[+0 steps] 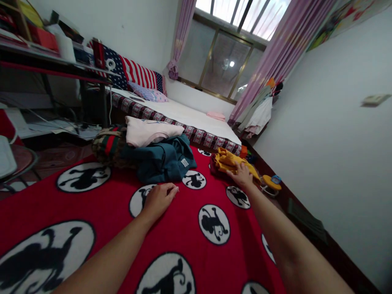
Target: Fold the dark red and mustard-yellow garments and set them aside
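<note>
My left hand (161, 200) rests on the red blanket (183, 224) with its fingers curled in, and nothing shows in it. Just beyond it lies a dark teal garment (165, 161), loosely bunched, with a white label. A folded pale pink garment (150, 131) is on top of the teal one. To their left sits a camouflage-patterned bundle (107, 147) with a red and green stripe. My right hand (241, 175) lies open against a folded yellow garment (228, 159), fingers spread on its near side. A dark red cloth (213, 165) peeks out at that garment's left.
Behind the clothes stands a bed (190, 108) with a patterned side. A cluttered desk (61, 61) fills the left, with a stool (21, 159) below. At the right are a small yellow stool (271, 182), clothes hanging by the curtain (260, 110), and the wall.
</note>
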